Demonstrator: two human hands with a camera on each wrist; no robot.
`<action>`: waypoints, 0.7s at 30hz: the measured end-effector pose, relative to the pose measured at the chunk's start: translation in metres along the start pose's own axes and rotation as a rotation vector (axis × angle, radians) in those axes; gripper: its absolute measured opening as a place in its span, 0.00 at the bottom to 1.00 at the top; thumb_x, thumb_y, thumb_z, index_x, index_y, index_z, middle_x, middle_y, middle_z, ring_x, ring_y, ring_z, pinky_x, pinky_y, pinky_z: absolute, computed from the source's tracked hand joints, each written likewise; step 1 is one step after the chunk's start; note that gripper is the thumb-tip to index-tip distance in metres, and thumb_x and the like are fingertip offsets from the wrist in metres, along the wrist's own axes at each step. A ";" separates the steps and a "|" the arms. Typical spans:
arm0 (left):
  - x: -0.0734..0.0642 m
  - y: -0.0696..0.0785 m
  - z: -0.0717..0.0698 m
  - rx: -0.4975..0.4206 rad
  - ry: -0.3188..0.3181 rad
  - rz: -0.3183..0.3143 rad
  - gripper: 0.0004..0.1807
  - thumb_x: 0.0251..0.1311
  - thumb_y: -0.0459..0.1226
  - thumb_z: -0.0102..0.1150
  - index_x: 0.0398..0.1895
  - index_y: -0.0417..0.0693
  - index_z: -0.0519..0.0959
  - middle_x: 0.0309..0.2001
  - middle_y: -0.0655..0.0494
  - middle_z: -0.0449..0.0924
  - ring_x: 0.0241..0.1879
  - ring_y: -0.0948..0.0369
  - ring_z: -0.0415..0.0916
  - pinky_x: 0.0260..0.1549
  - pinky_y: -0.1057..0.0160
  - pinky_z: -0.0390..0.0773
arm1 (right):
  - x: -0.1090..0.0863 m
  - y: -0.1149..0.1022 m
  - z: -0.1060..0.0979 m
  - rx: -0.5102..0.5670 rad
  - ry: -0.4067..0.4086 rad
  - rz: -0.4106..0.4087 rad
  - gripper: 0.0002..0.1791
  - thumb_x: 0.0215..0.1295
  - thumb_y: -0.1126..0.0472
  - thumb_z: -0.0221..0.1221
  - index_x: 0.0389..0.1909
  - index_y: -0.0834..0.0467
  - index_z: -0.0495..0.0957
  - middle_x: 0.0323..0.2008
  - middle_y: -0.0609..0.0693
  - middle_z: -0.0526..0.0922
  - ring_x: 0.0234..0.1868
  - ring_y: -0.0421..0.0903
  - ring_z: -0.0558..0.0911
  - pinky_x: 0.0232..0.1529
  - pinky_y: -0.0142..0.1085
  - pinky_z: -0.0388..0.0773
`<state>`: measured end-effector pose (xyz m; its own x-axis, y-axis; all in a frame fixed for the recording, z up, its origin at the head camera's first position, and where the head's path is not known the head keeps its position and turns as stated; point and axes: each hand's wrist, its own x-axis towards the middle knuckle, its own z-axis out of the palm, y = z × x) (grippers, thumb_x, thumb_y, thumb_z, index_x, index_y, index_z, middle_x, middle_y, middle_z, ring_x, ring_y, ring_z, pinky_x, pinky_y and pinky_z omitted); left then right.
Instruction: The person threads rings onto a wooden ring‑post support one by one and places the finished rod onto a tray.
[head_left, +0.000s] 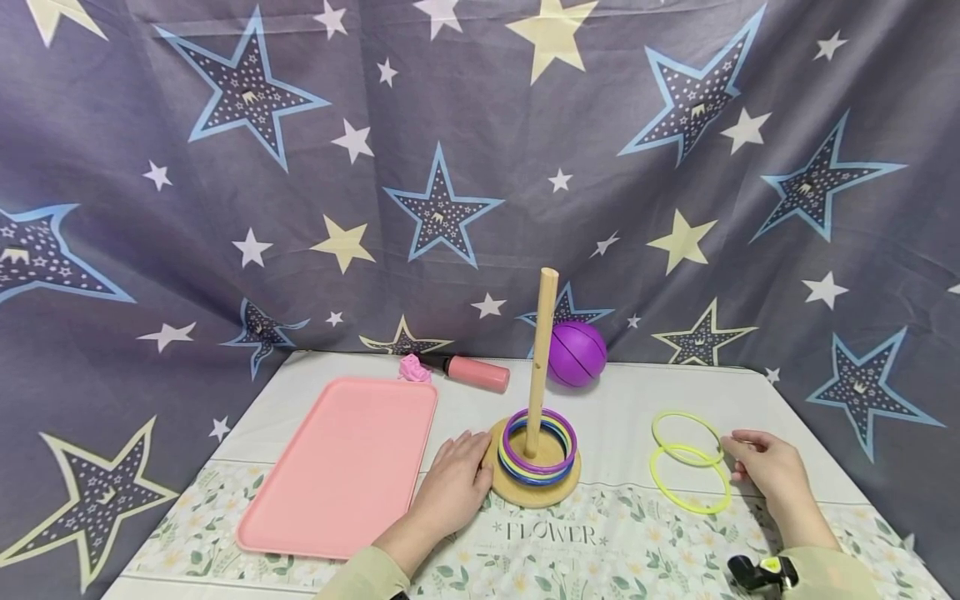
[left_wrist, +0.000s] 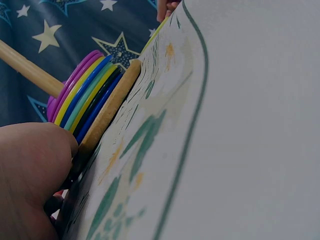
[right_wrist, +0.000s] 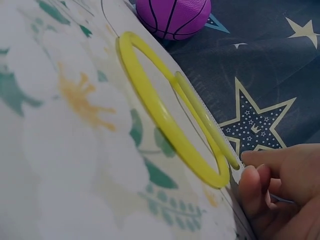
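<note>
A wooden peg stand (head_left: 542, 358) rises from a round base, with several coloured rings (head_left: 538, 447) stacked round its foot, purple on top. My left hand (head_left: 455, 483) lies on the table with fingers extended, against the left edge of the base. Two yellow rings (head_left: 690, 479) lie flat to the right, the nearer one partly over the farther. My right hand (head_left: 772, 471) is at their right side, fingers loosely bent. In the right wrist view its index fingertip and thumb are right by the end of the farther ring (right_wrist: 207, 120); no grip on it shows.
A pink tray (head_left: 341, 467) lies left of my left hand. At the back are a pink pump-like cylinder (head_left: 477, 374), a small pink crumpled item (head_left: 415, 368) and a purple ball (head_left: 577, 354) behind the peg. A starry curtain (head_left: 480, 167) hangs behind the table.
</note>
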<state>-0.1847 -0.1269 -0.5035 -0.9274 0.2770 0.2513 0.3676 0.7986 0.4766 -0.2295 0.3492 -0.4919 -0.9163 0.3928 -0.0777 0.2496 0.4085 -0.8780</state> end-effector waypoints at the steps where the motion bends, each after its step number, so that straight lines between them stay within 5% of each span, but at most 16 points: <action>1: 0.000 0.000 0.000 -0.001 0.000 0.001 0.28 0.83 0.38 0.55 0.79 0.33 0.71 0.77 0.38 0.73 0.80 0.39 0.64 0.82 0.35 0.56 | 0.000 0.000 0.000 -0.008 0.000 -0.004 0.31 0.81 0.59 0.62 0.73 0.76 0.69 0.34 0.51 0.79 0.25 0.41 0.80 0.25 0.35 0.87; 21: 0.000 0.000 0.000 -0.007 0.008 0.011 0.28 0.83 0.37 0.55 0.79 0.31 0.72 0.77 0.37 0.74 0.80 0.38 0.65 0.82 0.35 0.56 | -0.002 -0.004 0.002 -0.127 -0.026 -0.056 0.30 0.78 0.56 0.65 0.69 0.74 0.75 0.35 0.52 0.80 0.25 0.44 0.82 0.25 0.35 0.84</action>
<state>-0.1847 -0.1267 -0.5032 -0.9228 0.2816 0.2629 0.3783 0.7918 0.4796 -0.2295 0.3456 -0.4888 -0.9373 0.3458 -0.0443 0.2343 0.5306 -0.8146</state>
